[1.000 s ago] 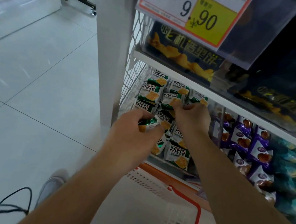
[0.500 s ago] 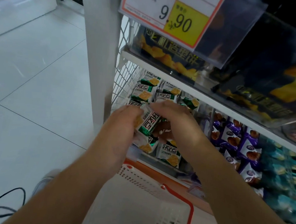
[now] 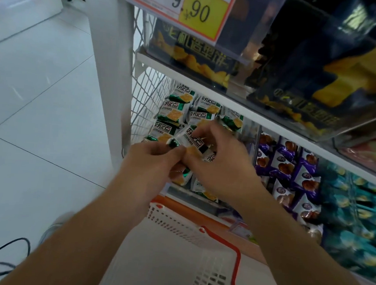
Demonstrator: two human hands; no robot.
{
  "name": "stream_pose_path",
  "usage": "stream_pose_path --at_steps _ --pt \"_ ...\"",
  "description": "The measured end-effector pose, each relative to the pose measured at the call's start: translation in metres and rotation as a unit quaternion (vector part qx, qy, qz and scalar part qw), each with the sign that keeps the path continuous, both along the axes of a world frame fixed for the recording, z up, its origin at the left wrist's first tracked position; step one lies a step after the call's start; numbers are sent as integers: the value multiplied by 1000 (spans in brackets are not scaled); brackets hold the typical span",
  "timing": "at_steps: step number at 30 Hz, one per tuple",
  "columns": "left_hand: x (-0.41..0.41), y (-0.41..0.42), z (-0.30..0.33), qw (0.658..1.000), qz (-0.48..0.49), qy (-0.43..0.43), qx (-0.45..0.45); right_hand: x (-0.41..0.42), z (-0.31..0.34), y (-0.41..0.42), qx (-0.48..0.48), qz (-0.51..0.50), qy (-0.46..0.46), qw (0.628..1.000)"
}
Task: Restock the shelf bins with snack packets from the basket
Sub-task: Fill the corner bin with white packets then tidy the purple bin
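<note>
A green-and-white cracker packet [image 3: 188,140] is held up in front of the shelf bin, tilted. My left hand [image 3: 151,168] pinches its lower left end and my right hand [image 3: 221,164] pinches its right side. Behind them the leftmost bin [image 3: 192,196] holds several of the same green-and-white packets [image 3: 173,112]. The white basket [image 3: 175,252] with a red handle [image 3: 230,250] sits below my forearms; its inside shows no packets where visible.
To the right lie bins of purple packets [image 3: 292,169] and teal packets [image 3: 359,223]. A shelf above carries dark boxes [image 3: 195,54] and a price sign [image 3: 187,6]. A white post [image 3: 112,70] and wire mesh [image 3: 148,95] bound the left side. A black cable [image 3: 8,252] lies on the tiled floor.
Both hands have drawn back from the bin and come together on one packet; the right hand left the stacked packets and now pinches the packet that my left hand held.
</note>
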State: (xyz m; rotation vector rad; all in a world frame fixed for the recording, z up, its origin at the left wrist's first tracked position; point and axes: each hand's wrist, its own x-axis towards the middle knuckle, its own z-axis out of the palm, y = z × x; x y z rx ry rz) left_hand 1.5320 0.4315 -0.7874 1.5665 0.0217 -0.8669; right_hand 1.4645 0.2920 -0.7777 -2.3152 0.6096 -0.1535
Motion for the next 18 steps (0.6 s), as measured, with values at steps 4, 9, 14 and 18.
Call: stream_pose_path --at_steps 4,9,14,18 --pt "-3 -5 0 999 6 25 -20 5 -1 -12 -145 -17 30 989" --pt "-1 -5 -1 999 11 -36 27 22 1 -33 -288 -72 170 940" --pt "1 -3 2 996 -21 -69 46 33 -8 -36 -306 -84 232 919" --pt "5 -2 5 995 -29 -77 54 36 -7 -31 -336 -81 235 908"
